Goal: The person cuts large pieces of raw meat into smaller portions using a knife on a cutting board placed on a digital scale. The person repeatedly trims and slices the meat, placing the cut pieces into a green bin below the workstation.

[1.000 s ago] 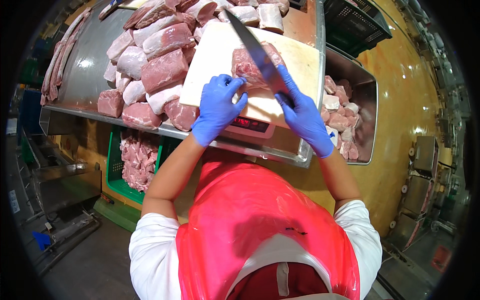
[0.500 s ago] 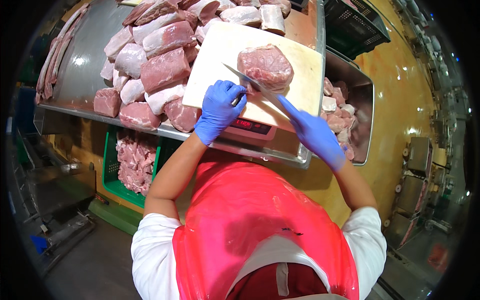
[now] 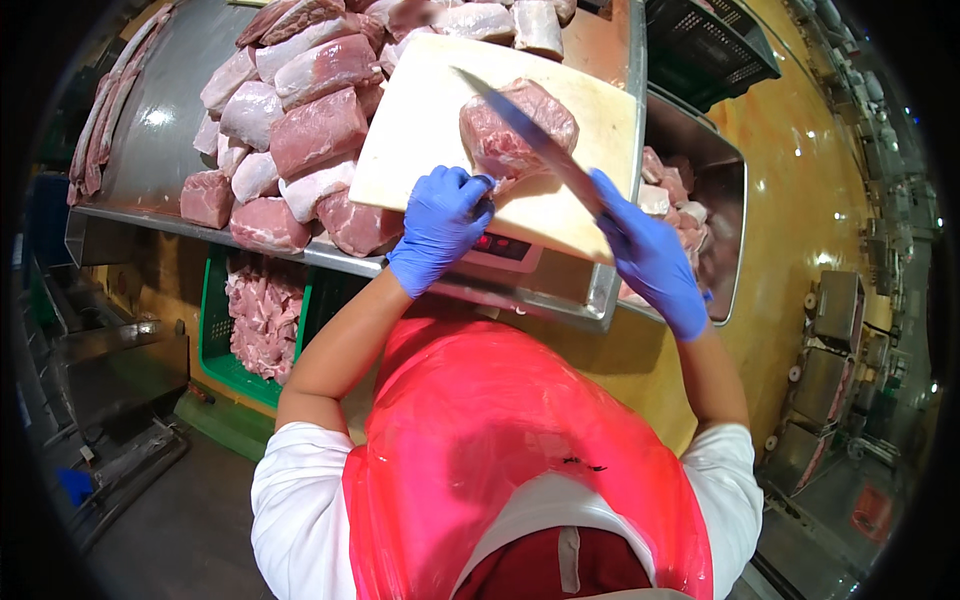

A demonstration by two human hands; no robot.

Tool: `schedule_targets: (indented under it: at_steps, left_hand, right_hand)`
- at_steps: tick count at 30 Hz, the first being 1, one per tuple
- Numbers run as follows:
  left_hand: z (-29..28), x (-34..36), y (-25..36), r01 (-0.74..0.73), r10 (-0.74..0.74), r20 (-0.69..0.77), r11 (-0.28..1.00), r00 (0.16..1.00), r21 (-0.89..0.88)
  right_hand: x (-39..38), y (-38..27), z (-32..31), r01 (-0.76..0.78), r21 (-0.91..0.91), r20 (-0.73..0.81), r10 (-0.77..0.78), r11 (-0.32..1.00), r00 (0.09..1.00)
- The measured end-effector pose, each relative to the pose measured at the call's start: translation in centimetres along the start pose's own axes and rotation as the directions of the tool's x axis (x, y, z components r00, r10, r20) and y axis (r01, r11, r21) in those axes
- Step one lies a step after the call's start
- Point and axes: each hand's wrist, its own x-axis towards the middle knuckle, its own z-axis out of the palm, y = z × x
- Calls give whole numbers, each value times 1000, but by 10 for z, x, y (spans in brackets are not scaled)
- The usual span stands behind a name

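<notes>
A trimmed block of raw meat lies on the white cutting board. My right hand, in a blue glove, is closed round the handle of a knife. Its long blade slants up and leftward, crossing over the meat in the picture. By the near left edge of the meat, my blue-gloved left hand has its fingers curled tight. Something dark shows at those fingertips, too small to name. A scale with a lit red display sits just under the board's near edge.
Left of the board, many meat blocks are piled on the steel table. Long strips hang over its left end. A green crate of trimmings stands below; a steel bin with meat pieces and a dark crate stand right.
My right hand has drawn the knife back to the right, and the blade now crosses higher over the meat. My left hand stays near the meat's edge, fingers still curled.
</notes>
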Motion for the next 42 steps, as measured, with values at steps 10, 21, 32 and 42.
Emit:
schedule_targets:
  at_steps: [10,21,32,42]
  left_hand:
    - [-2,-11,-17,-105,84,-163,986,983,-129]
    - [-3,7,-5,1,-10,-161,998,987,-57]
    - [-7,8,-35,-41,29,-60,976,998,-214]
    - [-80,-7,-47,156,-187,-40,904,982,-398]
  right_hand:
    - [8,6,-6,140,-363,400,18,921,916]
    - [35,-17,15,80,-363,379,68,928,923]
    - [-13,-24,-14,8,-512,401,231,859,886]
    - [81,-45,72,-2,-169,190,35,986,981]
